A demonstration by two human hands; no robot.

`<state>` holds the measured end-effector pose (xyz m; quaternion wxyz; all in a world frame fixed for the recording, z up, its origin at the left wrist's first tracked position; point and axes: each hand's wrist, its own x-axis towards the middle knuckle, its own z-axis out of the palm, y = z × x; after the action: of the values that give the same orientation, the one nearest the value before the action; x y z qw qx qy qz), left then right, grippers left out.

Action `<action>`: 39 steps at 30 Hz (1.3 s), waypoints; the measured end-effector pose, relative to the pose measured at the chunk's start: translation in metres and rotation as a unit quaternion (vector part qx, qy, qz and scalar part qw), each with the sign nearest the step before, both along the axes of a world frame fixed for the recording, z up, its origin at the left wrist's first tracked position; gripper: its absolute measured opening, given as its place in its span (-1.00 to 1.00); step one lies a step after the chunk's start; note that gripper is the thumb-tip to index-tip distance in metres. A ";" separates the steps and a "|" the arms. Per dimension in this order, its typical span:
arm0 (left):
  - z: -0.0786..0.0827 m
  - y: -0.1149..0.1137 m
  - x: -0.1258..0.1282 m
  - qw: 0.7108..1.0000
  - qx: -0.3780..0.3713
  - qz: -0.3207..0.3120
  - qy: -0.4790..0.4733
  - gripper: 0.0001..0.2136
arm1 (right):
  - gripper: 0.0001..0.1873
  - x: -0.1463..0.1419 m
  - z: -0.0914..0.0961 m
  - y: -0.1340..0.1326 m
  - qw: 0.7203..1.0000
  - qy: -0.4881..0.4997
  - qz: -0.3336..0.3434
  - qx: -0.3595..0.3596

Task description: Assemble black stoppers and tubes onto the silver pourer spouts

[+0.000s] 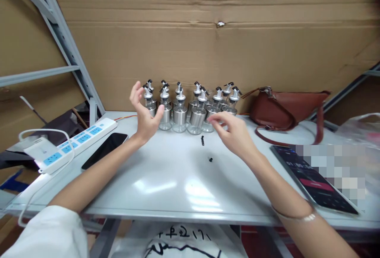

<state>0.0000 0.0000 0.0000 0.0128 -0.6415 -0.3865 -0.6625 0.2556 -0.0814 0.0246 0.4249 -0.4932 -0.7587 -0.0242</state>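
The glass-and-metal bottles (180, 114) with pourer tops stand in 2 rows on the tabletop (166, 171); places here are told from them. The left hand (145, 117) is raised at their left end, fingers spread and curving upward, thumb pointing toward the bottles, nothing seen in its grasp. It overlaps the leftmost bottles in view; whether it touches them I cannot tell. The right hand (233, 131) is in front of their right end, palm down, thumb and index fingertips drawn together beside a front-row bottle. Whether that pinch holds anything, or touches the glass, I cannot tell. A bracelet (308, 217) circles the right forearm.

Right and forward of the bottles, a phone (311, 182) shows "01:00:0", its last digit unclear, above a red button. Well forward of them, past the table's front edge, white cloth (190, 246) carries black characters I cannot read surely.

Close behind the bottles rises a cardboard wall (190, 48). A brown bag (285, 107) limits their right side; to their left lie a dark phone (107, 150) and a power strip (103, 125). The widest room is in front of them, between the forearms, where 2 small black pieces (202, 141) lie apart.
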 end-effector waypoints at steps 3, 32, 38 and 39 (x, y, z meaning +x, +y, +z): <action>-0.012 0.018 -0.009 0.997 -0.067 -0.033 -0.019 -0.27 | -0.66 0.004 -0.028 0.033 0.991 -0.051 0.008 -0.120; -0.015 -0.043 0.038 0.933 -0.216 -0.262 -0.117 -0.65 | -0.76 0.019 -0.012 0.025 0.983 0.168 0.036 -0.058; -0.002 -0.076 0.052 0.882 -0.298 -0.328 -0.158 -0.60 | -0.68 0.007 -0.002 0.011 0.967 0.229 0.086 -0.077; 0.001 -0.080 0.053 0.874 -0.315 -0.342 -0.142 -0.60 | -0.65 0.003 -0.002 0.009 0.963 0.231 0.108 -0.091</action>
<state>0.0534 -0.0799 0.0007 -0.4728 -0.6025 -0.3287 -0.5526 0.2588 -0.0729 0.0231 0.5415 -0.4369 -0.6881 0.2059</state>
